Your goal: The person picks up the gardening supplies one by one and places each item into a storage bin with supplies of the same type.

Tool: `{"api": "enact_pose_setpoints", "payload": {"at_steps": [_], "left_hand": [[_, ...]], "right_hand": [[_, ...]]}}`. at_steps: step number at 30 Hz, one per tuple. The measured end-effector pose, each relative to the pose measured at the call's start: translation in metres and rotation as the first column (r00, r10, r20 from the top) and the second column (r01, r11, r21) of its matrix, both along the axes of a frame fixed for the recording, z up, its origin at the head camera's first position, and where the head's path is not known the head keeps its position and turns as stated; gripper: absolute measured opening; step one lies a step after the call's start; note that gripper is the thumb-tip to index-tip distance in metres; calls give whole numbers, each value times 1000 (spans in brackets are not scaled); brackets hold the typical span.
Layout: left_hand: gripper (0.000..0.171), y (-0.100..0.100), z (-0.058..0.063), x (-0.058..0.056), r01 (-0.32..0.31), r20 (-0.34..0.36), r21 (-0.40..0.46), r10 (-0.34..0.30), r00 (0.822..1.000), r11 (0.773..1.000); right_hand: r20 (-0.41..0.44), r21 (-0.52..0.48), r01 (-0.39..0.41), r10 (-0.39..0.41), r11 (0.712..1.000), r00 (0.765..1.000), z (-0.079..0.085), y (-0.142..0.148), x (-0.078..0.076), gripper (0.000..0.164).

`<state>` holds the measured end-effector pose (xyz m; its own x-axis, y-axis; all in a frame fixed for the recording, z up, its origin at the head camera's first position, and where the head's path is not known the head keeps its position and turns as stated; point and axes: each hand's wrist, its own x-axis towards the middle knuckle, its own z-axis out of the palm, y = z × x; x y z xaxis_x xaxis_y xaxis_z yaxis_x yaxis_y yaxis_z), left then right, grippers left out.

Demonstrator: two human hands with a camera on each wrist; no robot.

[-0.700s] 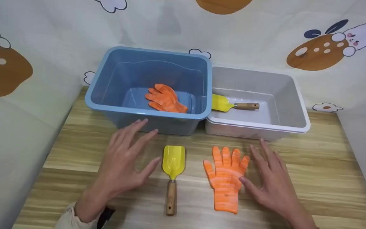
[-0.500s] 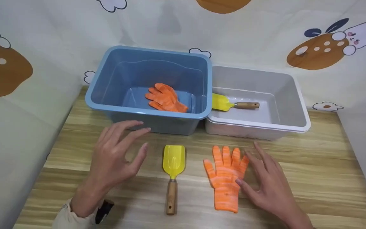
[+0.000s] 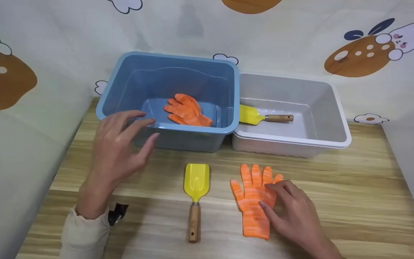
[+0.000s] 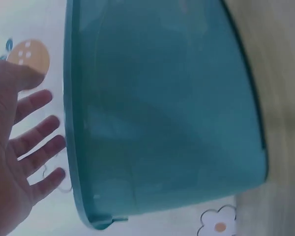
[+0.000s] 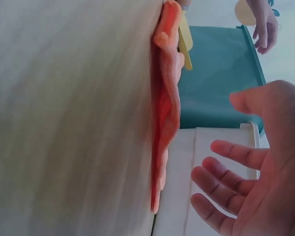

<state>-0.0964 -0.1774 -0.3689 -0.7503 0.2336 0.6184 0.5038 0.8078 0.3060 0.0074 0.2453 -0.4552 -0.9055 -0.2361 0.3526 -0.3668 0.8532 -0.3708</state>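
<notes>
My left hand [image 3: 115, 147] is raised at the front left rim of the blue bin [image 3: 178, 138], fingers loosely spread with nothing in them. In the left wrist view its fingertips [image 4: 56, 145] come close to the bin's edge. An orange glove [image 3: 183, 111] lies inside that bin. My right hand [image 3: 295, 212] hovers over the right side of another orange glove [image 3: 252, 205], which lies flat on the table. The right wrist view shows a gap between its relaxed fingers and this glove [image 5: 168, 93]. Left of the glove lies a yellow scoop [image 3: 196, 181] with a wooden handle.
A white bin [image 3: 322, 108] stands against the blue bin's right side. It holds a second yellow scoop [image 3: 252, 115], partly hidden by the blue rim. Behind the wooden table [image 3: 365, 201] hangs a printed cloth [image 3: 275, 43].
My left hand has risen away from the table and moved forward to the blue bin's rim. The right hand has shifted left over the flat glove, its fingers bending a little more.
</notes>
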Motion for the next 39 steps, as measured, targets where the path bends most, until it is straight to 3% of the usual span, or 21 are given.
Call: {"api": "enact_pose_setpoints", "payload": {"at_steps": [6,17,26,33,39], "left_hand": [[36,-14,9,-3,-51,112,1,51,992,999],[32,-16,6,-9,-66,107,16,63,992,998],[28,-23,3,-8,-70,110,21,67,992,997],[22,-21,4,-9,-73,102,34,69,992,997],[22,-18,5,-8,-81,127,48,74,989,996]], "right_hand": [[-12,7,-1,1,1000,1000,-4,-7,-1,30],[42,76,26,-29,997,999,-2,-13,-5,31],[192,69,64,-77,996,978,-11,-20,-8,26],[99,117,46,-58,992,993,-14,-17,-7,29],[118,150,49,-67,987,991,-12,-17,-7,33]]}}
